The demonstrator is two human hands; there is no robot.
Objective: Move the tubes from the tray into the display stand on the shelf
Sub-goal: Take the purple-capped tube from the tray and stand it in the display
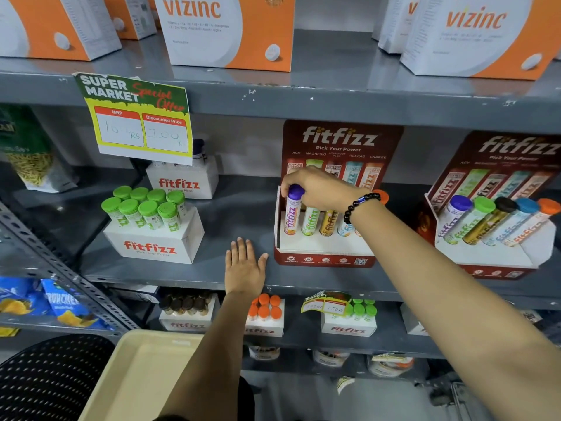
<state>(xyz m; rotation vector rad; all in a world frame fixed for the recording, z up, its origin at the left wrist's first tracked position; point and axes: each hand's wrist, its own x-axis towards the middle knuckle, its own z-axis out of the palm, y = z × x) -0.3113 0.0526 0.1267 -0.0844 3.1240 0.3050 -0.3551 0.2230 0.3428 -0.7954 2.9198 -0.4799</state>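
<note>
A red fitfizz display stand (324, 256) sits on the middle shelf. Several tubes stand in it side by side. My right hand (318, 188) grips the purple cap of the leftmost tube (292, 217), which stands upright in the stand's left slot. A green-label tube (310, 221) and a gold tube (328, 222) stand to its right; the other tubes are partly hidden by my wrist. My left hand (244, 267) lies flat and open on the shelf, left of the stand. The beige tray (133, 378) is below, near me, with no tubes showing in its visible part.
A white box of green-capped tubes (151, 220) stands left on the same shelf. A second filled display stand (498, 226) is at the right. A price sign (136, 117) hangs from the shelf above. Smaller fitfizz boxes fill the lower shelf. A black perforated chair (45, 378) is at the bottom left.
</note>
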